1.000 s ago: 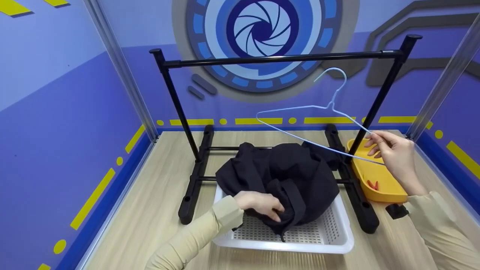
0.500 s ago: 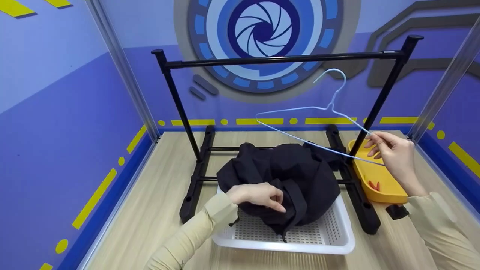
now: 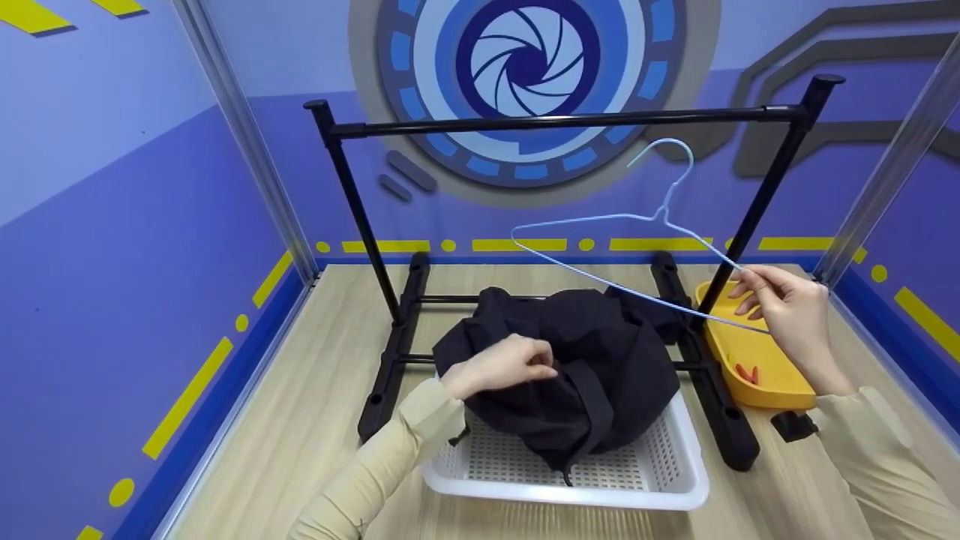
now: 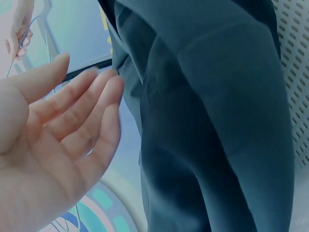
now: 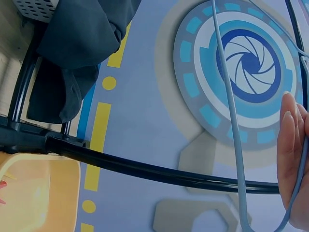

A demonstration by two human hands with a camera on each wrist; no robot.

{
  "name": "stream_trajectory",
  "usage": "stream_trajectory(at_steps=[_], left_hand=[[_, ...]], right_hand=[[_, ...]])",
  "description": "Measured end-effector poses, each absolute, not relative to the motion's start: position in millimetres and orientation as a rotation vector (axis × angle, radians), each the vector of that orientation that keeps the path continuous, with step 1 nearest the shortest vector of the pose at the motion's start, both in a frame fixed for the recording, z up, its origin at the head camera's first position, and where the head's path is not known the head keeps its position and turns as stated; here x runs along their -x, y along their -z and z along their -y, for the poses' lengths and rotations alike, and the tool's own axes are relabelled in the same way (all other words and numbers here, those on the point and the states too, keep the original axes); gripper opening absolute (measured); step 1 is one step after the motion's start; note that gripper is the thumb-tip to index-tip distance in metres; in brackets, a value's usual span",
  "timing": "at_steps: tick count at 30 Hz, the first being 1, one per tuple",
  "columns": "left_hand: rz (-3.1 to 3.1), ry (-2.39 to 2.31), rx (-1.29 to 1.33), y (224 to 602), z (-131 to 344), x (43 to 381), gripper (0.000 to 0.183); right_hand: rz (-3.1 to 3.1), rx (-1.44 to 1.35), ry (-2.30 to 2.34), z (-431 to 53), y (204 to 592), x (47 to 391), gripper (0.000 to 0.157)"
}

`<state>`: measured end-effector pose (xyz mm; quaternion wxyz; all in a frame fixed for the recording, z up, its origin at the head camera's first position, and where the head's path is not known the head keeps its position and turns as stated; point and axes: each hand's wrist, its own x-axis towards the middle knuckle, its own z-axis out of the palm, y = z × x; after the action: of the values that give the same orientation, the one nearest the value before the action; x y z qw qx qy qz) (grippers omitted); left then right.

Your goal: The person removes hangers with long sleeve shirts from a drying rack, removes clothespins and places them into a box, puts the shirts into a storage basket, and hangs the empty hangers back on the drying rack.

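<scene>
A light blue wire hanger (image 3: 600,277) is up in the air at the right of the head view. My right hand (image 3: 789,311) pinches its right arm between thumb and fingers; the right wrist view shows the hanger (image 5: 231,111) running past the fingers. Black clothing (image 3: 607,330) lies bunched in a white basket (image 3: 570,495). Above its front left part is my left hand (image 3: 506,365), with nothing in it. In the left wrist view the fingers (image 4: 104,125) are loosely bent beside the dark fabric (image 4: 231,96).
A black garment rack (image 3: 570,120) stands behind and around the basket, its feet on the wooden table (image 3: 247,450). To the right is a yellow tray (image 3: 772,386) with small red clips (image 3: 747,373). Patterned panels (image 3: 112,225) enclose the table.
My left hand has lifted off the black clothing and moved up and slightly left, fingers loosening. The right hand and the hanger have stayed in place.
</scene>
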<state>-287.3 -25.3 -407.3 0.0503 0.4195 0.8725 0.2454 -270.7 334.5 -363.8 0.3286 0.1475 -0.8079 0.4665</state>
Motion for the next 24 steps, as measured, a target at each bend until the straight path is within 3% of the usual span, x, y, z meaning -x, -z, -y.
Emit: stream_trajectory(at_steps=[14, 24], left_hand=[[-3.126, -1.323, -0.967, 395, 57, 316, 0.003], [-3.319, -1.682, -0.658, 384, 94, 337, 0.006]], right_hand=[[2.126, -0.408, -1.201, -329, 358, 266, 0.014], [2.149, -0.377, -1.196, -332, 362, 268, 0.014]])
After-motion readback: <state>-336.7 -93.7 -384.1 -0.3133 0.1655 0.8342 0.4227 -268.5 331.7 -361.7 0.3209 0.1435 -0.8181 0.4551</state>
